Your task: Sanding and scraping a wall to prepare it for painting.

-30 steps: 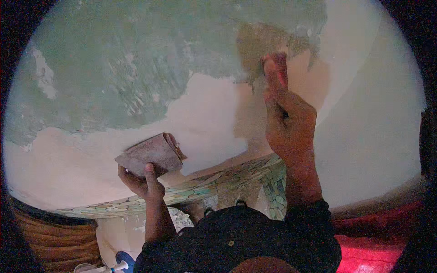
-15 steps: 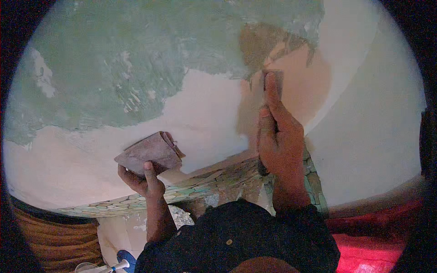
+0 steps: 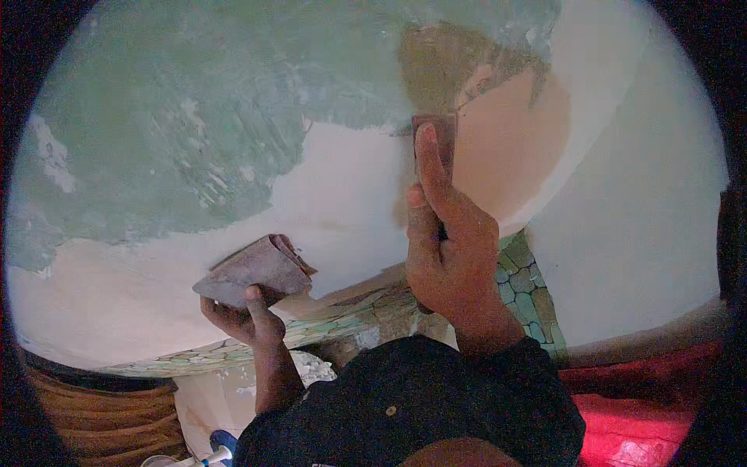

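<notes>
My left hand (image 3: 245,323) pinches a folded, grey-brown sheet of sandpaper (image 3: 253,272), its thumb on the near face and its layered edges at the right. Farther up and right, my right hand (image 3: 455,245) is closed round a scraper (image 3: 445,144) with a flat, dark reddish-brown blade. The thumb lies along the blade, which points up the wall; most of the handle is hidden in the palm. Behind the blade is a wall (image 3: 350,171) of worn green paint and bare white areas. A tan-brown patch (image 3: 513,140) lies beside the blade; whether the blade touches the wall I cannot tell.
A stone-patterned strip (image 3: 529,296) runs along the wall's lower edge. Below right is bright red cloth (image 3: 634,428); at lower left hang brown folds of fabric (image 3: 109,412). White flakes (image 3: 315,370) lie beneath my left forearm, and a blue-and-white object (image 3: 222,447) is at the bottom edge.
My right hand has moved left with the scraper, and more of its blade shows face on. My left hand still holds the sandpaper in nearly the same place; the view has shifted slightly.
</notes>
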Demonstrator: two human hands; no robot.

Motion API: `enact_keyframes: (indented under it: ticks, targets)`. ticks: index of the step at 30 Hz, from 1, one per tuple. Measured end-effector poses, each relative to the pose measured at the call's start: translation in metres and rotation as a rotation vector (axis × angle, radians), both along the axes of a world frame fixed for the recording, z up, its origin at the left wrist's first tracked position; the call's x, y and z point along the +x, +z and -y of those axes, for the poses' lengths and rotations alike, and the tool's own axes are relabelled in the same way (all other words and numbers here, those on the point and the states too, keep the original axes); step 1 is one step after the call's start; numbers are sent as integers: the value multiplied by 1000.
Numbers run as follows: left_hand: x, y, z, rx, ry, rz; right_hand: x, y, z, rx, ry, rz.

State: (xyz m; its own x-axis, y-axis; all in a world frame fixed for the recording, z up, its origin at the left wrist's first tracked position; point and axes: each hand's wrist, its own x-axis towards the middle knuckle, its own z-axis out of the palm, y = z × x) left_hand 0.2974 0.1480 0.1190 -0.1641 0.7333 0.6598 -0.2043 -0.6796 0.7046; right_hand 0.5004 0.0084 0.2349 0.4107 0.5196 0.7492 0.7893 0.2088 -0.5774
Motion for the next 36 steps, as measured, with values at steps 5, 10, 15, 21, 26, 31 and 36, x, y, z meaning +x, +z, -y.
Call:
enact_keyframes:
  ticks: [5,10,15,21,26,31,36]
  targets:
    - [0,0,-1,14,19,-28,6,3,-6,59,22,-15]
    - [2,6,3,6,36,-56,1,-2,-5,76,31,31]
    - [0,4,2,-5,6,-37,1,30,3,-125,52,-435]
    - [0,2,0,-33,-5,-27,10,-4,-4,102,54,-97]
    - [-2,6,3,-29,-38,-60,11,-13,-10,107,6,-10]
    - [-3,7,0,-32,-24,-37,9,10,1,43,14,-62]
    - [-5,9,4,-35,-31,-68,11,-15,-8,143,116,-67]
